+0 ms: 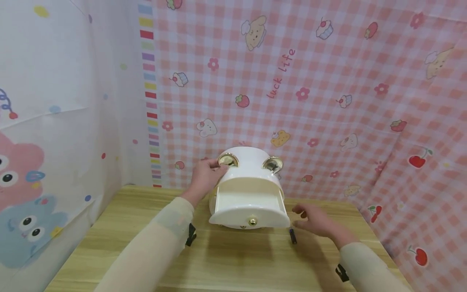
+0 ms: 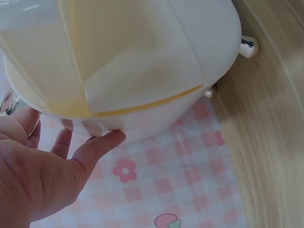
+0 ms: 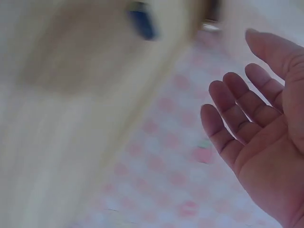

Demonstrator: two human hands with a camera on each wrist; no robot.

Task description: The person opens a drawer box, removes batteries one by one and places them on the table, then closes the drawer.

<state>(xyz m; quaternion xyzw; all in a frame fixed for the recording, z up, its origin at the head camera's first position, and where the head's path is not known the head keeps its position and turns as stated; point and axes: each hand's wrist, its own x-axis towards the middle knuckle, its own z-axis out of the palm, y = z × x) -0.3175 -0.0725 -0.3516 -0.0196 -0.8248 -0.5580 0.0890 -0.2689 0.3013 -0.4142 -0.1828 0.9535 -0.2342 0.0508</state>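
Observation:
A white cabinet (image 1: 249,162) with rounded sides stands on the wooden table against the cloth. Its upper drawer (image 1: 251,198) is pulled out, with a gold knob (image 1: 252,221) on the front. My left hand (image 1: 206,178) touches the cabinet's left side beside a gold-rimmed round piece (image 1: 228,159); the left wrist view shows the thumb (image 2: 107,142) extended along the white wall. To the right of the drawer, my right hand (image 1: 315,220) hovers with loosely bent fingers and holds nothing. Near its fingertips lies a small dark cylinder (image 1: 293,236), blurred blue in the right wrist view.
A second gold-rimmed round piece (image 1: 273,165) sits on the cabinet's right. Small shiny feet (image 2: 248,47) hold the cabinet off the wooden table (image 1: 237,259). Pink checked cloth (image 1: 310,73) hangs close behind, and white printed cloth (image 1: 73,142) hangs on the left.

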